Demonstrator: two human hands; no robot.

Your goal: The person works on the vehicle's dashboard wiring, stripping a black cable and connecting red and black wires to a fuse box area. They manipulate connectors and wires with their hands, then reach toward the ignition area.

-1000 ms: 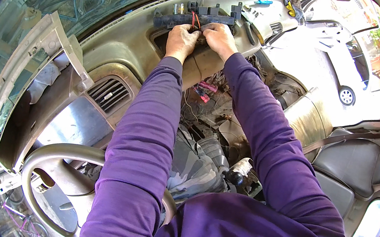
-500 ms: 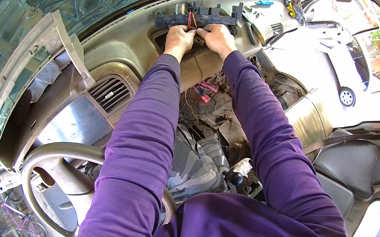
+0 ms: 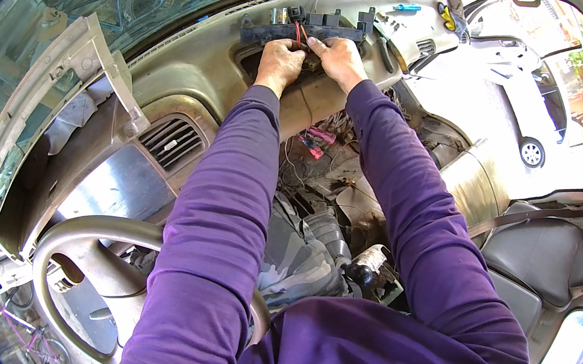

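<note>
Located above the dashboard opening (image 3: 248, 64), in front of a black strip (image 3: 267, 32): red and orange wires (image 3: 298, 32). Judged part-way: already led down to left hand (image 3: 280, 64) and right hand (image 3: 339, 60), with no sign of completion. Unable to tell the remainder. Noted with both arms (image 3: 220, 195) extended well forward, fingers (image 3: 288, 47) bent inward, close together; unable to confirm a pinch.
</note>
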